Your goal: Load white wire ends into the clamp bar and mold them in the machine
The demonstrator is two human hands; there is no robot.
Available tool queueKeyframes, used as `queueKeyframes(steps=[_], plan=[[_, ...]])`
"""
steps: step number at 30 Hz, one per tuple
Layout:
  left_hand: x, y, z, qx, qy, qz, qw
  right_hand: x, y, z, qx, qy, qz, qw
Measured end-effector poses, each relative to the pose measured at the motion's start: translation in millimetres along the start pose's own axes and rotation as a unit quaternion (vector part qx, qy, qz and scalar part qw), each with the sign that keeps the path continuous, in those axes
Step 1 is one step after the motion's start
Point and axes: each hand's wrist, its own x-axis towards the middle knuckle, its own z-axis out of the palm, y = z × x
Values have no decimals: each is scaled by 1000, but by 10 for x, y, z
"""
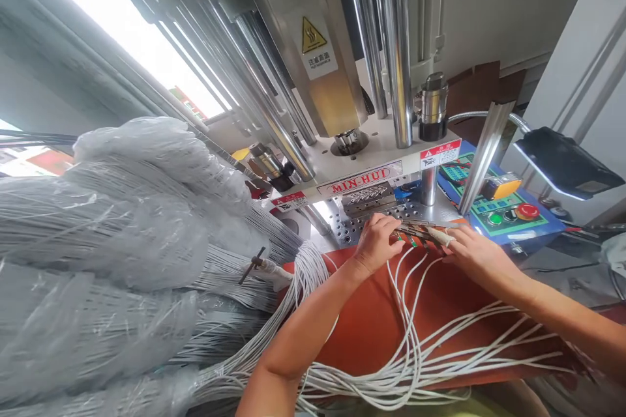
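A: At centre, a narrow, dark metal bar (415,230) with small green pieces (413,243) on its near side lies between a person's bare hands, its long axis running roughly left to right.

B: And the grip on it?

A: The left hand (379,239) curls its fingers narrowly at the bar's left end; the right hand (469,251) meets the other end beside a beige, tapered piece (439,236), finger cover or tool, I cannot tell. Neither hand is clearly nearer. Whether the fingers pinch the metal, I cannot tell either.

B: What lies around it?

A: Thin white cables (415,365) trail from the bar toward the person across a smooth, orange-red surface (362,319). Just beyond the hands, a silver plate drilled with holes (443,208) carries a grey, slotted metal block (366,199), beyond the bar and to its left.

B: Farther out?

A: A pale crossplate lettered MIN-HUI (359,176) spans above the block. At right, a black lamp (567,163) overhangs a blue control box (542,228); at left, grey cable bundles in clear plastic (141,221) are heaped high.
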Motion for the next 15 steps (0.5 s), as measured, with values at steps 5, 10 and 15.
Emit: queueKeyframes(steps=[5,10,15], plan=[[174,-419,-245,30,90,-74,993,840,164,70,-30,-15,-39,999],[300,-836,-367,-3,116,-195,974,1544,275,336,45,-20,-60,997],[383,-1064,-425,-20,142,-281,949,1937,344,549,119,-2,-29,992]])
